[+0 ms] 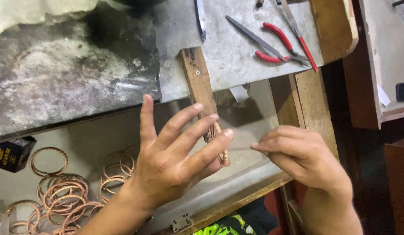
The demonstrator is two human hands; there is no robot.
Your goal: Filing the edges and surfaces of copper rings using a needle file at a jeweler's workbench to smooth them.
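Observation:
My left hand (176, 161) is in the middle of the view with its fingers stretched out and apart. A small stack of twisted copper bangles (221, 148) shows edge-on behind its fingertips, apparently held against the hidden thumb. My right hand (302, 159) is just to the right, fingers curled and fingertips pinched together close to the bangles; nothing shows between them. Both hands hover over an open drawer (250, 191) under the workbench.
Several more copper bangles (63, 191) lie at the drawer's left, near a small black box (13, 152). A wooden bench peg (197, 78) juts from the grey bench top. Red-handled pliers (276, 43) and tweezers (254, 37) lie at the back right.

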